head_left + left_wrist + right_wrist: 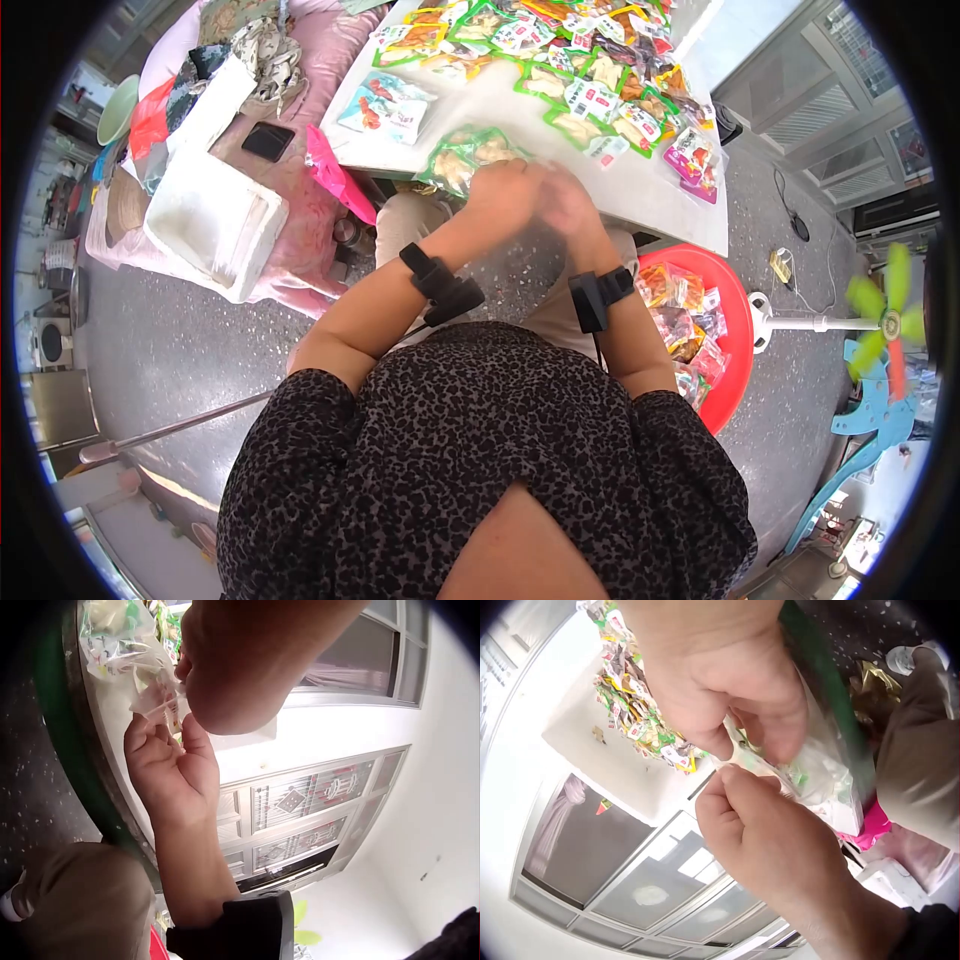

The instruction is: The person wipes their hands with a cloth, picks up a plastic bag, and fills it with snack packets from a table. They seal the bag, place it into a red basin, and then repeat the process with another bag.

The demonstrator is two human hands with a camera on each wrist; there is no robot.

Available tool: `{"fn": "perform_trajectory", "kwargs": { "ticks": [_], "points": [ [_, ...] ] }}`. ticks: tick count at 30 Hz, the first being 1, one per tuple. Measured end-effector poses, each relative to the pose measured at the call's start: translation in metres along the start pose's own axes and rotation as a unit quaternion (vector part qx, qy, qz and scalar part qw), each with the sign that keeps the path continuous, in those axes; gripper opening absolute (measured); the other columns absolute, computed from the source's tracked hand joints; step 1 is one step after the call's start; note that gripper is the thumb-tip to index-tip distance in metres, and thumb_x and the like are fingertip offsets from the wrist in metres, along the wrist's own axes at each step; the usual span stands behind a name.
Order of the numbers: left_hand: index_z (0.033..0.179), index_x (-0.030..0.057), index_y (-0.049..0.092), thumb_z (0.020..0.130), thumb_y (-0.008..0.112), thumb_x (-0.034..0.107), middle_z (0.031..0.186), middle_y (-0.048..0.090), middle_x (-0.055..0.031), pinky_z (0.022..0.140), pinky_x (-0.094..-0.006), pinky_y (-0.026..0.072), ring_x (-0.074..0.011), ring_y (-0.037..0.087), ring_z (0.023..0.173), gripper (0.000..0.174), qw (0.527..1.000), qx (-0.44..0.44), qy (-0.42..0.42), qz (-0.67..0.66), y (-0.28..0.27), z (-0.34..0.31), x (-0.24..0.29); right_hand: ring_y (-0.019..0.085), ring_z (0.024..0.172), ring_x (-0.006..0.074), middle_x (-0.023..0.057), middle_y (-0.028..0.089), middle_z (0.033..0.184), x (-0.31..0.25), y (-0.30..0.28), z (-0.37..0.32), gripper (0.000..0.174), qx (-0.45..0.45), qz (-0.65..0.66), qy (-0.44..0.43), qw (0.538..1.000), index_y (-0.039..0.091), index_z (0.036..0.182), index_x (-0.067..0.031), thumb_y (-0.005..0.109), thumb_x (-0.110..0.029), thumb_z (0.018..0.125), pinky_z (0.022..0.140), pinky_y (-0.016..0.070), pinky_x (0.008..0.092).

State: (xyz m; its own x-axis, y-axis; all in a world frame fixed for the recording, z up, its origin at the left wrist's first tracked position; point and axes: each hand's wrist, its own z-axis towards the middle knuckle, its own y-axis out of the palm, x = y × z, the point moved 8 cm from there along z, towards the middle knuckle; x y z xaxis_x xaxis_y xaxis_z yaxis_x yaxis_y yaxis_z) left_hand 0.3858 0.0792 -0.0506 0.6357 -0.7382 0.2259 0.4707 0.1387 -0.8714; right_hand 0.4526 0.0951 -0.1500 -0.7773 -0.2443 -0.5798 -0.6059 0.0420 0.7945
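Note:
Both hands meet at the table's near edge, close to a clear, green-edged plastic food packet (455,160) holding pale pieces. My left hand (505,192) is curled, its thumb and forefinger pinching the packet's clear plastic edge, as the left hand (772,832) in the right wrist view shows. Just right of it is my right hand (568,205), blurred in the head view. In the left wrist view the right hand (172,769) pinches the translucent plastic (157,701) between bent fingers and thumb. Part of the plastic is hidden behind the fingers.
Many colourful food packets (590,75) cover the far part of the white table (480,95). A white-and-blue packet (385,106) lies at its left. A red basin (738,330) of packets stands at the right, near a fan (888,322). A white foam box (215,222) sits left.

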Motion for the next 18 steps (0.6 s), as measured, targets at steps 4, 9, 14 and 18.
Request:
{"fn": "perform_trajectory", "kwargs": {
  "ticks": [4, 9, 14, 18],
  "points": [
    [0.074, 0.0063, 0.052, 0.062, 0.051, 0.012, 0.064, 0.053, -0.0082, 0.051, -0.0335, 0.0441, -0.0243, 0.055, 0.061, 0.013, 0.999, 0.019, 0.034, 0.023, 0.004, -0.003, 0.006, 0.049, 0.091, 0.0236, 0.0142, 0.047, 0.099, 0.014, -0.020, 0.008, 0.024, -0.051, -0.254, -0.118, 0.959, 0.037, 0.102, 0.0029, 0.039, -0.003, 0.078, 0.075, 0.0425, 0.0391],
    [0.079, 0.0043, 0.052, 0.060, 0.051, 0.012, 0.061, 0.052, -0.0075, 0.050, -0.0331, 0.0440, -0.0239, 0.055, 0.060, 0.020, 0.996, 0.050, 0.075, 0.024, -0.004, -0.004, 0.013, 0.048, 0.089, 0.0249, 0.0153, 0.046, 0.099, 0.008, -0.029, 0.016, 0.027, -0.051, -0.436, -0.165, 0.883, 0.039, 0.100, 0.0033, 0.023, -0.012, 0.084, 0.075, 0.0416, 0.0384],
    [0.088, 0.0011, 0.052, 0.063, 0.050, 0.012, 0.062, 0.052, -0.0078, 0.052, -0.0335, 0.0442, -0.0241, 0.055, 0.060, 0.027, 0.993, 0.076, 0.089, 0.022, -0.002, -0.004, 0.007, 0.049, 0.088, 0.0269, 0.0169, 0.048, 0.099, 0.020, -0.046, 0.038, 0.033, 0.052, -0.228, -0.109, 0.966, 0.039, 0.102, 0.0025, 0.022, -0.019, 0.084, 0.074, 0.0401, 0.0372],
    [0.085, 0.0013, 0.052, 0.066, 0.049, 0.011, 0.064, 0.053, -0.0091, 0.053, -0.0348, 0.0443, -0.0255, 0.054, 0.060, 0.022, 0.996, 0.074, 0.054, -0.002, 0.006, -0.010, -0.004, 0.050, 0.087, 0.0318, 0.0203, 0.052, 0.094, -0.020, 0.008, 0.007, 0.037, 0.114, -0.650, -0.089, 0.746, 0.040, 0.103, 0.0036, 0.036, -0.025, 0.080, 0.075, 0.0396, 0.0364]
  ]
}}
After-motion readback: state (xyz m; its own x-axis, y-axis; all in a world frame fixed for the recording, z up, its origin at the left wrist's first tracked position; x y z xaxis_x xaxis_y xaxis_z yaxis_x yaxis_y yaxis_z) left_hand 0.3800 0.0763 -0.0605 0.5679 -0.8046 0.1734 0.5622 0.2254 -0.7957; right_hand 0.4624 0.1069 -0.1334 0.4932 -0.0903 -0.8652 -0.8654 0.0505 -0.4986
